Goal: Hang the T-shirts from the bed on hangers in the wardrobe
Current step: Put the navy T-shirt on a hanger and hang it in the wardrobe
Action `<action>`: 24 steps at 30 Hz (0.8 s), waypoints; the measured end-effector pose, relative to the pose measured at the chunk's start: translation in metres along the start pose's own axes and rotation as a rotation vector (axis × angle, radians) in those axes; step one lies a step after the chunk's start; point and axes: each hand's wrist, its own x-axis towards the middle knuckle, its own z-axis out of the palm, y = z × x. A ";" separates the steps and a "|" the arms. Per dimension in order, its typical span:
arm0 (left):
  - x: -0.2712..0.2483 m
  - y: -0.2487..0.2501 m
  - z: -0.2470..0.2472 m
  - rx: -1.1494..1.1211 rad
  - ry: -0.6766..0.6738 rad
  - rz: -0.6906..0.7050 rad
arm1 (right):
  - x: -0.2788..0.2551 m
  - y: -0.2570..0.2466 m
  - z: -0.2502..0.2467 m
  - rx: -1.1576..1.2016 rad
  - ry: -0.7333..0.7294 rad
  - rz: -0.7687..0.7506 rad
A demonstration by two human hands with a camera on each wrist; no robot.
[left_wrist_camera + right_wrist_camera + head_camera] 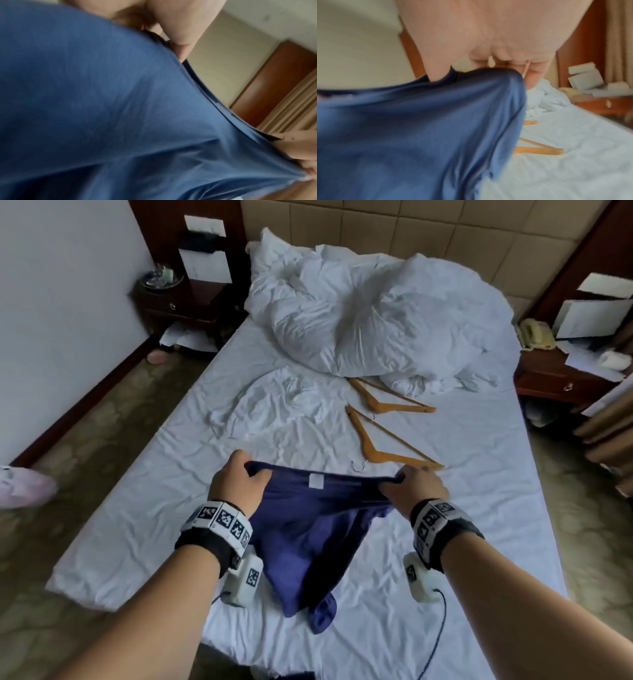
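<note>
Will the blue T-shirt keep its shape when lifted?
Probably not: the blue T-shirt sags and bunches below the left hand and right hand, so it looks floppy. Its thin drape suggests it is light.

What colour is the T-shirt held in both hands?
Dark blue T-shirt; the head view shows it best.

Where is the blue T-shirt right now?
In the head view, the blue T-shirt hangs low in the middle, stretched between the left hand and right hand, above the bed.
</note>
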 end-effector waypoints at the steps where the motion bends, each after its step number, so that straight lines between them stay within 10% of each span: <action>1: 0.005 -0.010 0.009 0.037 -0.050 -0.042 | 0.001 0.005 0.008 -0.183 -0.084 0.046; 24: 0.127 -0.003 0.014 0.005 -0.555 0.153 | 0.057 -0.048 0.002 -0.288 -0.165 0.312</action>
